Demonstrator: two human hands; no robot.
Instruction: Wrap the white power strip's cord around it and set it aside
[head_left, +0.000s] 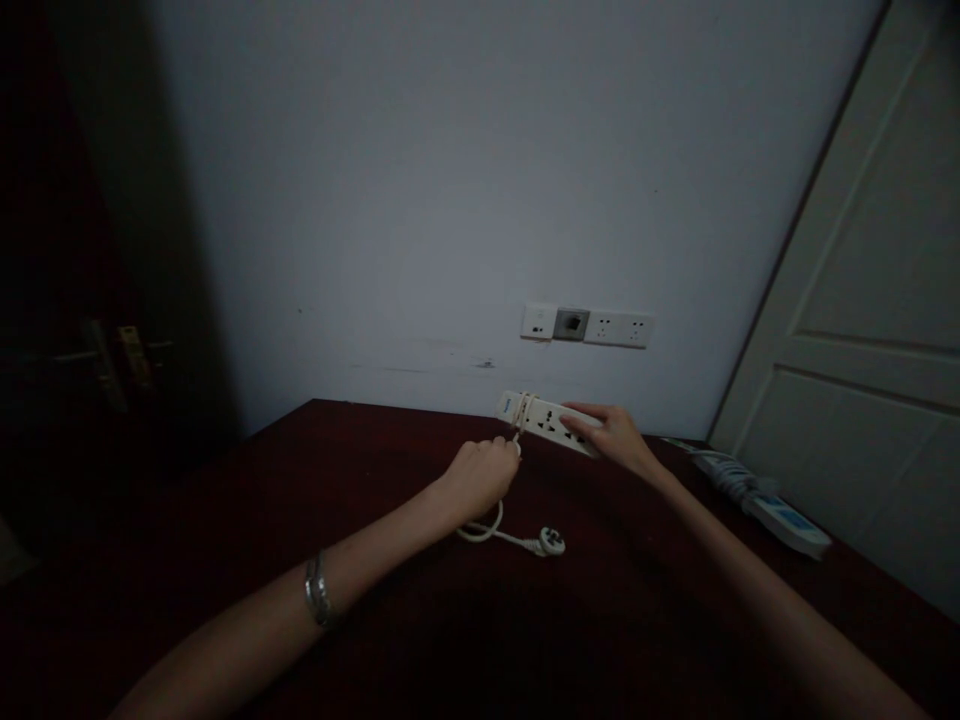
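My right hand [611, 436] grips the right end of a white power strip [551, 420], thumb on its socket face and fingers along the far edge. The strip is held up above the dark red table, tilted down to the right. White cord [523, 408] is wrapped around its left part. Just below that, my left hand [480, 478] is closed around the cord, its knuckles facing up. The cord loops out from under this hand to a white plug [552, 541] with its prongs showing, low over the table.
On the right of the dark red table [360, 500] lies another power strip [787, 522] with its cord bundled. Wall sockets [616, 329] sit on the wall behind. A pale panelled door [862, 300] stands at the right, and a door handle [82, 356] shows at the left.
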